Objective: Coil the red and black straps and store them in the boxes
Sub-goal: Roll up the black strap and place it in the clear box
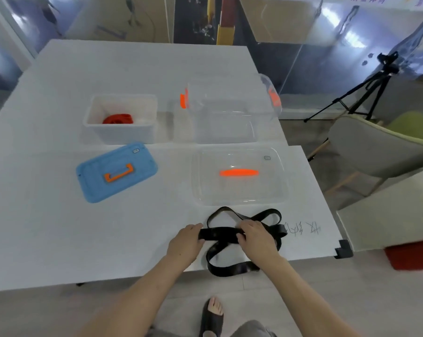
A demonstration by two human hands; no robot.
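black strap flat in both hands, red one already boxed

head view: found the black strap (232, 235) sprawled in loose loops at the near edge of the white table (59, 239), one loop drooping past the edge. held a flat stretch of it between two hands: left hand (187, 240) closed on one end of that stretch, fingers curled over the webbing; right hand (255, 235) pressed down and wrapped over the other end, thumb tucked under the band. saw the red strap (118, 119) already coiled inside the white box (123, 135). spotted the clear box (226, 125) beside it, open and with nothing visible inside, its clear lid (239, 176) lying flat between box and strap. noted the blue lid (117, 171) resting on the table in front of the white box.

judged the strap light, limp and flat, with no stiffness to hold a shape; likely smooth enough to slide and spring loose from a coil. best taken at a free end, pinched flat between thumb and fingers, then wound while the other hand fed and kept tension. could not tell where the free ends lay among the crossed loops. expected the finished coil to need a full-hand squeeze across its edges during transfer to the clear box.
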